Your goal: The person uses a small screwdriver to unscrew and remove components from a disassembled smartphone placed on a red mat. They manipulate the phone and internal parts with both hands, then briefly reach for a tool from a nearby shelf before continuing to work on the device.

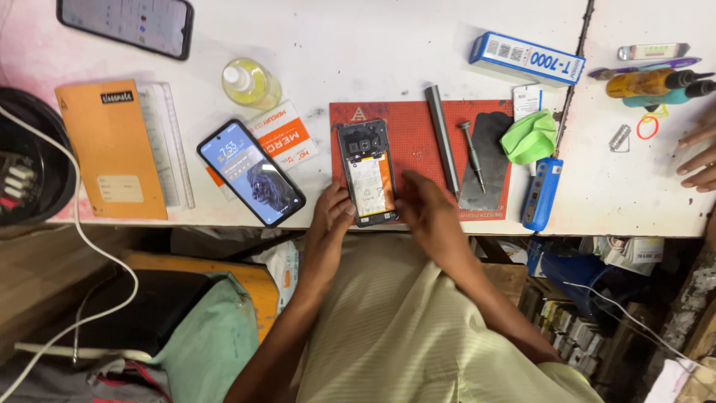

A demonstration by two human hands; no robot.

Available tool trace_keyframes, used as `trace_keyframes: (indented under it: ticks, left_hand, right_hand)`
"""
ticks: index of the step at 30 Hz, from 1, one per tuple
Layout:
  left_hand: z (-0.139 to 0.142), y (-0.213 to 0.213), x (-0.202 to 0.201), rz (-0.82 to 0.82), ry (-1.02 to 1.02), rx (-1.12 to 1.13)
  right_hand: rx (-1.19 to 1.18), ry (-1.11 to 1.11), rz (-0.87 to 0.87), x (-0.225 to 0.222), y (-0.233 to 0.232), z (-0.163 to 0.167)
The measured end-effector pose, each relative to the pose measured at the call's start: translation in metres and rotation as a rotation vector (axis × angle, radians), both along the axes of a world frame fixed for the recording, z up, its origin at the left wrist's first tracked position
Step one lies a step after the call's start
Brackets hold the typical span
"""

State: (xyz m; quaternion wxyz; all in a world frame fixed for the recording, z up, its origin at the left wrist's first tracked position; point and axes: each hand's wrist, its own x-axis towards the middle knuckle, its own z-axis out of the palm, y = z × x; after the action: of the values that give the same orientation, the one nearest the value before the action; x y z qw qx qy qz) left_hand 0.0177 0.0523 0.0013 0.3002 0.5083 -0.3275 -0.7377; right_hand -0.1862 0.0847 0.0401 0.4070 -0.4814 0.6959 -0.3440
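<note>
Lying back-open on the red mat (pixel 418 130) at the counter's (pixel 358 45) near edge, the opened phone (pixel 367 173) shows you its battery and camera block; the finer parts are too small to make out. Your left hand (pixel 332 216) pinches its lower left corner, and your right hand (pixel 425 213) presses fingertips on its right edge, so each grip is closed on the phone. A metal rod (pixel 442 138) and a screwdriver (pixel 472 155) lie on the mat beside a dark glass panel (pixel 488 160). Another person's fingers (pixel 697 160) are cut off at the right.
</note>
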Motion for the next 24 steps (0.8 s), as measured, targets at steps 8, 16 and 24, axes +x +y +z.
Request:
trace_keyframes:
  ticks: [8, 16, 24]
  left_hand:
    - [0.001, -0.004, -0.004, 0.052, 0.026, 0.187]
    - [0.003, -0.013, -0.006, 0.004, 0.095, 0.252]
    - [0.045, -0.019, -0.027, -0.094, 0.140, -0.165]
  right_hand:
    - [0.047, -0.087, -0.008, 0.010, 0.005, -0.007]
    - [0.147, -0.725, -0.239, -0.001, 0.007, -0.031]
    - [0.033, -0.759, -0.229, -0.013, 0.030, 0.023]
